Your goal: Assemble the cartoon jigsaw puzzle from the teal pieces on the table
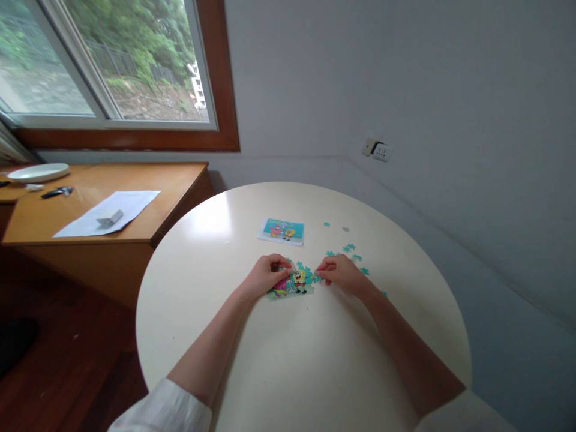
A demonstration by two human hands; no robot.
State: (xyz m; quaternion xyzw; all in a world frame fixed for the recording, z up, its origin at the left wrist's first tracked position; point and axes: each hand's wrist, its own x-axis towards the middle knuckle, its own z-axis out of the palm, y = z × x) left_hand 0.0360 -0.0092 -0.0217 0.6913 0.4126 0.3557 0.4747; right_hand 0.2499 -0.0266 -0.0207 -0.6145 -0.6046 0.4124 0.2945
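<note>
A partly joined cartoon jigsaw lies in the middle of the round cream table. My left hand rests on its left part, fingers curled and pressing the pieces down. My right hand is at the jigsaw's right edge, fingers pinched on a small teal piece that touches the joined part. Loose teal pieces lie scattered just beyond my right hand. A small reference picture of the same cartoon lies flat farther back.
A wooden desk stands at the left under the window, carrying a sheet of paper, a small grey object, a white plate and a dark tool. A wall socket is behind the table.
</note>
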